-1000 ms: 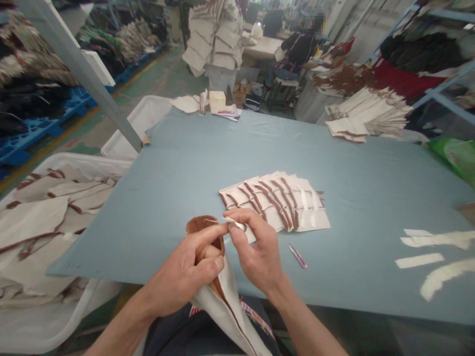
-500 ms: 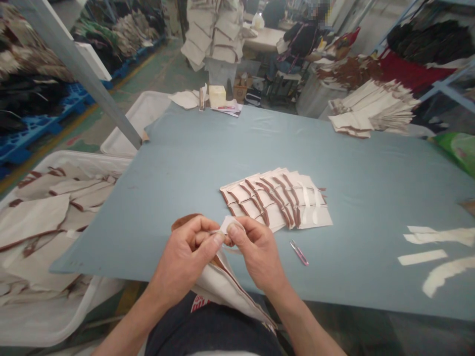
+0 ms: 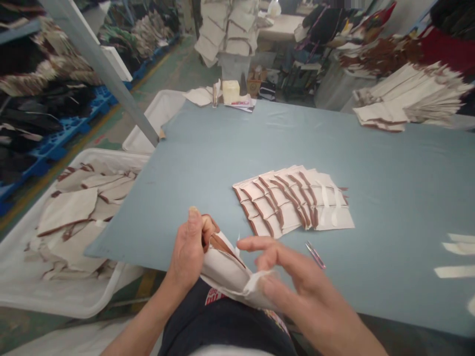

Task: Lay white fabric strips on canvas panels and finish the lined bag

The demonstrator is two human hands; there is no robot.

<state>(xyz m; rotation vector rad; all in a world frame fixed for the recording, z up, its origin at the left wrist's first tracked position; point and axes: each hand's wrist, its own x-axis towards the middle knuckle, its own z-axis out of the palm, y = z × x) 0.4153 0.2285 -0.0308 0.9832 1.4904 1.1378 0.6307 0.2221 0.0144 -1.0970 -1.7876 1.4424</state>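
Note:
An off-white fabric piece with brown trim [image 3: 224, 267] is held up at the table's near edge, its layers spread apart at the top. My left hand [image 3: 187, 249] is closed round its brown-edged end, thumb pointing up. At the other end, my right hand [image 3: 300, 277] is smeared by motion. Its thumb lies against the white cloth edge and its index finger stretches out toward the left hand. A fan of overlapping off-white pieces with brown strips [image 3: 276, 200] lies just beyond. Small thread snips [image 3: 315, 254] rest to the right of it.
White strips [image 3: 456, 272] lie at the table's right. A white bin of fabric pieces [image 3: 74, 306] stands at left, near a metal post [image 3: 126, 89]. Stacked pieces [image 3: 386, 116] sit on the back right edge. A yellowish block [image 3: 230, 92] is at the back. A person [image 3: 321, 29] sits beyond.
My hands, earlier pinched together at the trimmed end, have parted. The right hand has moved down and right along the fabric piece. The view has shifted slightly right.

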